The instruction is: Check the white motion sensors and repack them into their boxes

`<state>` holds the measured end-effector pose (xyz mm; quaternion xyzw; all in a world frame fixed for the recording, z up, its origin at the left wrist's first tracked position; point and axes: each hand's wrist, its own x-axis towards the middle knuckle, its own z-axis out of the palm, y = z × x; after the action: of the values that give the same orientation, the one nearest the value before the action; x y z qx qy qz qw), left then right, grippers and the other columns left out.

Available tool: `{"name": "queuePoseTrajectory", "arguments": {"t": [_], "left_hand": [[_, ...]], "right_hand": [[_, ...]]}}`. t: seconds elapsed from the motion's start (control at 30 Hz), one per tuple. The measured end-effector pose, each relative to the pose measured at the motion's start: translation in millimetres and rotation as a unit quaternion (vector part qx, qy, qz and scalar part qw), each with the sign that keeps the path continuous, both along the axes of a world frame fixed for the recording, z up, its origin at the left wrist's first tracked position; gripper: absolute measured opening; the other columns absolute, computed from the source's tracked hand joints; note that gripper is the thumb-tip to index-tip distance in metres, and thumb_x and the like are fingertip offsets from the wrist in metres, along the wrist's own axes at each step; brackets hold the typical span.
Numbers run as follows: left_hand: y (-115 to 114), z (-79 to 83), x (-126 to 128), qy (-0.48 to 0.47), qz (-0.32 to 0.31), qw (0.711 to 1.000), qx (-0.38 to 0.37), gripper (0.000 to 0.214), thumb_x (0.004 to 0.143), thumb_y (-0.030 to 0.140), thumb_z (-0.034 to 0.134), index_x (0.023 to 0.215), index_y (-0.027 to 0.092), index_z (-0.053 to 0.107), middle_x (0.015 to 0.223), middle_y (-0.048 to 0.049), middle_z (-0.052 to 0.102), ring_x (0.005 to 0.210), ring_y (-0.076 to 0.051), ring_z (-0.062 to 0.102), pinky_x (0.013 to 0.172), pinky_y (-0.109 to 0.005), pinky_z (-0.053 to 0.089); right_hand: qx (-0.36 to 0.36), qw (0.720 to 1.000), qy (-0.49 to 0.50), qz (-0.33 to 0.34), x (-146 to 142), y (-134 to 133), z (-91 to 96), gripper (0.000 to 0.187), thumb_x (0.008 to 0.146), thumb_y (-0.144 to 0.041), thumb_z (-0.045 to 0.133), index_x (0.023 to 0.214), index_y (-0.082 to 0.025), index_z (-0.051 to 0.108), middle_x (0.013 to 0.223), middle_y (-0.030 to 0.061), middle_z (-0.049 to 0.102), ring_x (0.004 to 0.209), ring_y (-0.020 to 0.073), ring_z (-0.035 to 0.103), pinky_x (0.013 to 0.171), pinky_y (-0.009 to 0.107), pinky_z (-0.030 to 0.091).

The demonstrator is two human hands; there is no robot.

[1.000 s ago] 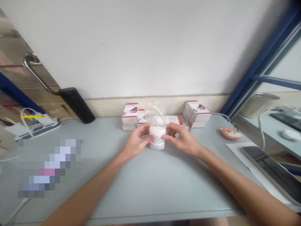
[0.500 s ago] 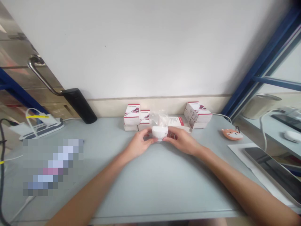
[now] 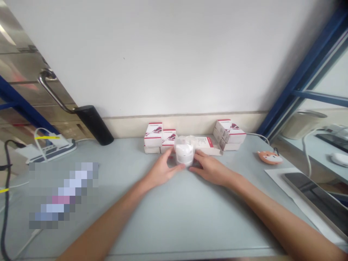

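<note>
A small white rounded device (image 3: 185,156) in a clear plastic bag stands at the middle of the grey table, its kind not plain to me. My left hand (image 3: 162,167) curves around its left side, the thumb at the front near the bottom and the fingers partly hidden behind. On the opposite side my right hand (image 3: 213,167) holds it with fingertips at the edge and the thumb low in front. Just behind the device lies an opened white carton (image 3: 205,142) with a red end. The bag's crumpled plastic covers the top of the device.
White-and-red boxes (image 3: 153,135) are stacked behind to the left, with more boxes (image 3: 230,134) to the right. An orange animal-faced case (image 3: 270,157) and a dark tablet-like device (image 3: 312,195) lie at right. A power strip (image 3: 56,151) and black cylinder (image 3: 95,125) stand left.
The device has been tipped and lowered slightly toward me, and the plastic now wraps close around it. My hands have loosened a little and shifted along its sides. The view has moved slightly.
</note>
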<state>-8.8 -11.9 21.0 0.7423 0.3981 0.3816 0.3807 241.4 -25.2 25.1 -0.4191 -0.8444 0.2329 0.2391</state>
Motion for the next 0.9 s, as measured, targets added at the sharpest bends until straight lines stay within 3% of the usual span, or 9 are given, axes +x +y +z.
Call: {"name": "queuePoseTrajectory", "arguments": {"t": [0.1, 0.2, 0.3, 0.4, 0.73, 0.9], "left_hand": [[1, 1.6, 3, -0.036, -0.009, 0.999, -0.014, 0.051, 0.094, 0.048, 0.073, 0.138, 0.023, 0.063, 0.143, -0.0106, 0.069, 0.132, -0.029, 0.064, 0.114, -0.042, 0.049], [2, -1.8, 4, -0.024, -0.021, 0.998, -0.053, 0.048, 0.094, 0.052, 0.071, 0.132, 0.022, 0.067, 0.139, -0.0104, 0.072, 0.127, -0.03, 0.067, 0.11, -0.043, 0.052], [0, -5.3, 5, -0.001, -0.018, 0.997, -0.072, 0.053, 0.092, 0.053, 0.074, 0.135, 0.024, 0.065, 0.14, -0.0088, 0.071, 0.129, -0.03, 0.066, 0.11, -0.044, 0.051], [-3, -7.6, 6, 0.041, 0.026, 0.997, -0.062, 0.054, 0.088, 0.054, 0.077, 0.132, 0.025, 0.066, 0.138, -0.0086, 0.071, 0.126, -0.032, 0.066, 0.109, -0.047, 0.051], [-4, -13.9, 10, 0.046, 0.094, 0.994, -0.004, 0.048, 0.081, 0.045, 0.085, 0.123, 0.023, 0.074, 0.129, -0.0141, 0.069, 0.123, -0.035, 0.061, 0.11, -0.05, 0.045], [-5, -5.7, 12, 0.045, 0.085, 0.995, -0.015, 0.045, 0.08, 0.048, 0.085, 0.116, 0.022, 0.076, 0.126, -0.0121, 0.073, 0.123, -0.037, 0.063, 0.109, -0.05, 0.047]], "right_hand": [[0.003, 1.0, 0.011, -0.021, 0, -3, 5.2, 0.055, 0.098, -0.048, 0.068, 0.145, -0.026, 0.052, 0.138, 0.0119, 0.061, 0.101, 0.0254, 0.068, 0.085, 0.038, 0.056], [0.012, 0.999, 0.022, -0.045, -1, -2, 6.4, 0.041, 0.102, -0.051, 0.06, 0.133, -0.024, 0.059, 0.12, 0.01, 0.066, 0.09, 0.0232, 0.065, 0.079, 0.037, 0.054], [0.013, 0.999, 0.024, -0.037, -2, 1, 2.6, 0.028, 0.106, -0.045, 0.056, 0.121, -0.024, 0.066, 0.126, 0.01, 0.067, 0.099, 0.0246, 0.065, 0.086, 0.038, 0.053], [-0.003, 0.999, 0.01, -0.041, -1, 4, -3.3, 0.023, 0.106, -0.04, 0.056, 0.116, -0.024, 0.069, 0.128, 0.0094, 0.066, 0.104, 0.0257, 0.066, 0.089, 0.04, 0.053], [0.015, 0.999, -0.007, -0.038, -6, 6, -7.9, 0.025, 0.103, -0.031, 0.06, 0.125, -0.023, 0.069, 0.129, 0.0125, 0.065, 0.118, 0.03, 0.063, 0.099, 0.046, 0.052], [0.045, 0.998, -0.032, -0.024, -5, 6, -9.0, 0.02, 0.107, -0.033, 0.051, 0.112, -0.021, 0.065, 0.118, 0.0127, 0.064, 0.106, 0.0286, 0.064, 0.091, 0.043, 0.052]]}}
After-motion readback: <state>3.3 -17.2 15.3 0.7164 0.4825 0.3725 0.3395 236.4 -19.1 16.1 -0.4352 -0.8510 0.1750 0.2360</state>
